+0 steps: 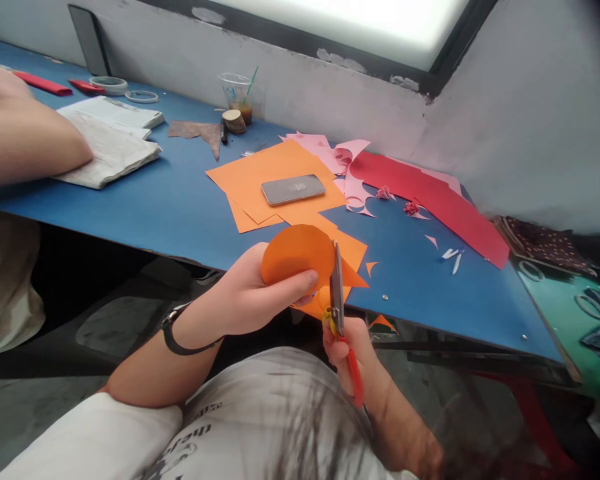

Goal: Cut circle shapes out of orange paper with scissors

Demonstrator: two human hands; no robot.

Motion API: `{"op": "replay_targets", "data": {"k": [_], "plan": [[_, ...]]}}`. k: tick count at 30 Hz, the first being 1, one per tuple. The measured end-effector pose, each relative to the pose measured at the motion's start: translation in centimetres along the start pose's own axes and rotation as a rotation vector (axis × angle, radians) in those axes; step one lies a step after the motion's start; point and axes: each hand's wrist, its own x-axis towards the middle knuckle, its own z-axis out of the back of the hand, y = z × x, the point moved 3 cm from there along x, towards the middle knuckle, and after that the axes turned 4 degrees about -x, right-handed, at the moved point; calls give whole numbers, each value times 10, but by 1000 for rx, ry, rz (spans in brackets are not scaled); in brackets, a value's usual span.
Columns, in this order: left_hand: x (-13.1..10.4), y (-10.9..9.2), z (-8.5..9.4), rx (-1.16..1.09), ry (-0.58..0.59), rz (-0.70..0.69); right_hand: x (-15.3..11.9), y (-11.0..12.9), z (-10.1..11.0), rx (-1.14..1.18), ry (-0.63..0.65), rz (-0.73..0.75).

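Observation:
My left hand [260,297] is closed on a rounded piece of orange paper [296,253], with the thumb lying across its front. My right hand [347,340] grips scissors [337,293] with red and yellow handles, blades pointing up. The blades touch the right edge of the orange paper, where a pointed offcut sticks out to the right. Behind my hands, orange sheets [240,177] lie on the blue table [190,220] with a grey phone [293,189] on top of them.
Red paper [430,193], pink scraps [355,190] and crumpled paper flowers [411,208] lie at the right. A plastic cup [243,100] stands near the wall beside a wood piece [234,121]. Another person's arm [30,137] rests by cloths [110,143] at the left.

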Motion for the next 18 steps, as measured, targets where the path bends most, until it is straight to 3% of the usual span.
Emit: {"op": "replay_targets", "data": {"k": [18], "plan": [[3, -2, -2, -25, -28, -31, -1, 1, 1, 27, -19, 32]]}}
